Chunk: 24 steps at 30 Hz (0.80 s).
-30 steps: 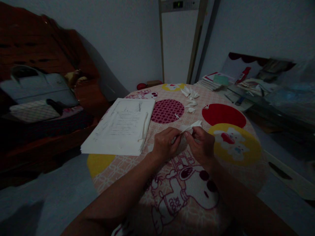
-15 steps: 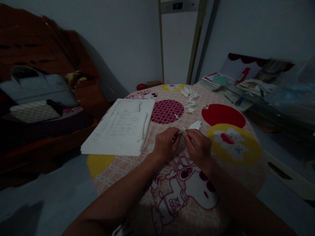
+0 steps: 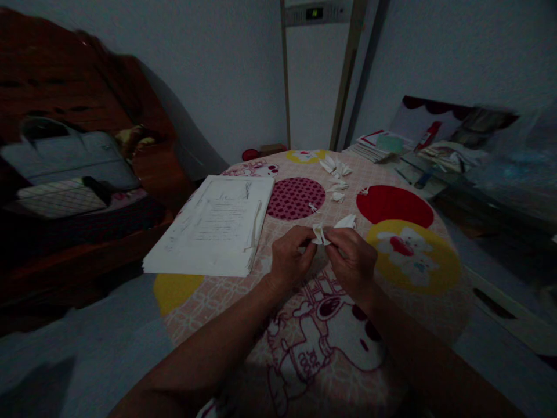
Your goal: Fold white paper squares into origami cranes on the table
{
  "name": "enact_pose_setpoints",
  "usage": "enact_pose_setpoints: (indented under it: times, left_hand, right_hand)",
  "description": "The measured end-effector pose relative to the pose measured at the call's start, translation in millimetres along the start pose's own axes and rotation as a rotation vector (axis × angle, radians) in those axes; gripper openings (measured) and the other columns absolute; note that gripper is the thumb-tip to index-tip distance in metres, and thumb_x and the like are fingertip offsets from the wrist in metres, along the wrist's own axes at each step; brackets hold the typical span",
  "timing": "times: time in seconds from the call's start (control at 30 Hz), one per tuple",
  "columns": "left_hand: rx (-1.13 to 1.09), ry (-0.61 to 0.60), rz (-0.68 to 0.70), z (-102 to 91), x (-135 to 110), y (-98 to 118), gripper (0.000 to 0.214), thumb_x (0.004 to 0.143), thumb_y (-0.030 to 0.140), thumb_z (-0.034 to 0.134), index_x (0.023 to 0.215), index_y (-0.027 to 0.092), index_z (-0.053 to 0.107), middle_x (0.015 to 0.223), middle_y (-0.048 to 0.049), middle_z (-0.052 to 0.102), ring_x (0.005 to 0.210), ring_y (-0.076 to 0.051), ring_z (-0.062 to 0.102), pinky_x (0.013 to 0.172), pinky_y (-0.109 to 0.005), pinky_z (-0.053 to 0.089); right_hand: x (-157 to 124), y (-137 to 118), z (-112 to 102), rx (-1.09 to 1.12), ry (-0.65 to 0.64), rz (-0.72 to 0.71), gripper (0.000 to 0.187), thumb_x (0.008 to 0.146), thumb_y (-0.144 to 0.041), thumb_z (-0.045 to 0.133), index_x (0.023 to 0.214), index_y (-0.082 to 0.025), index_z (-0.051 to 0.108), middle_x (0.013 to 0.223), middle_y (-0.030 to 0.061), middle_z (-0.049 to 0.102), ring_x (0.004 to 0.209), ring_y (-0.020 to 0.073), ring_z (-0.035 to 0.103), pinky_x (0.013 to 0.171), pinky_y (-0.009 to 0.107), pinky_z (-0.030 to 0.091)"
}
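Observation:
Between my two hands is a small piece of folded white paper (image 3: 321, 234), held just above the table. My left hand (image 3: 292, 253) pinches its left side, fingers curled. My right hand (image 3: 353, 255) pinches the right side in the same way. Just beyond my right fingers lies another folded white paper (image 3: 346, 221). Farther off, several crumpled or folded white paper pieces (image 3: 336, 166) lie in a line on the patterned tablecloth (image 3: 235, 316). The fingertips partly hide the held piece, so its exact shape is unclear.
A stack of printed paper sheets (image 3: 209, 232) lies on the table's left. Right of the table is a glass-topped stand (image 3: 456, 183) with papers and a plastic bag. A wooden bench (image 3: 152, 162) holding a pale handbag (image 3: 69, 157) stands at left.
My hands have drawn slightly apart, and the white paper between them now shows more and looks more spread. The other papers have stayed in place.

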State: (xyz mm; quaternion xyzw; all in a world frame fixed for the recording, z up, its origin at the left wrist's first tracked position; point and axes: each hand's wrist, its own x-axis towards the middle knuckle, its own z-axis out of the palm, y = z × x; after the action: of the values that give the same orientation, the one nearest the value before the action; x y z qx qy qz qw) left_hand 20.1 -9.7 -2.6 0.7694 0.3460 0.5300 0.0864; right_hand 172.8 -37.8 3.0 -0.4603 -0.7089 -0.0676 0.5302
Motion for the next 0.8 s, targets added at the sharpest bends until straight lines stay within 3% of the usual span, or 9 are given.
enact_pose_setpoints:
  times: [0.2,0.3,0.5,0.8]
  left_hand:
    - [-0.038,-0.009,-0.032,2.2,-2.9,1.0,0.012,0.085,0.011,0.059,0.092,0.017,0.068,0.095,-0.0062,0.075,0.083,-0.015,0.07,0.072,-0.024,0.057]
    - [-0.059,0.013,-0.06,3.1,-3.1,1.5,0.013,0.085,0.01,0.06,0.094,0.017,0.067,0.091,-0.0036,0.075,0.077,-0.012,0.07,0.07,-0.022,0.057]
    - [-0.114,0.017,-0.1,2.8,-1.6,2.0,0.044,0.082,0.005,0.061,0.124,0.018,0.062,0.098,-0.0015,0.075,0.077,-0.009,0.07,0.072,-0.019,0.057]
    - [-0.085,-0.007,-0.108,1.2,-1.8,-2.0,0.033,0.079,0.004,0.06,0.108,0.016,0.069,0.097,-0.0032,0.076,0.074,-0.01,0.068,0.067,-0.02,0.056]
  right_hand:
    - [1.6,-2.2,2.0,0.072,0.026,0.005,0.016,0.084,-0.013,0.058,0.092,-0.021,0.07,0.089,0.0058,0.074,0.082,0.0183,0.071,0.073,0.03,0.058]
    - [2.4,-3.2,0.6,0.067,0.013,-0.003,0.015,0.085,-0.013,0.058,0.092,-0.02,0.069,0.089,0.0062,0.074,0.082,0.0184,0.071,0.073,0.03,0.058]
    - [0.1,-0.2,2.0,0.017,0.009,-0.001,0.017,0.087,-0.014,0.056,0.093,-0.022,0.07,0.091,0.0061,0.075,0.085,0.0187,0.072,0.076,0.03,0.058]
    - [0.8,0.9,2.6,0.022,0.023,-0.04,0.016,0.087,-0.014,0.057,0.095,-0.022,0.07,0.091,0.0065,0.075,0.086,0.0195,0.072,0.077,0.032,0.06]
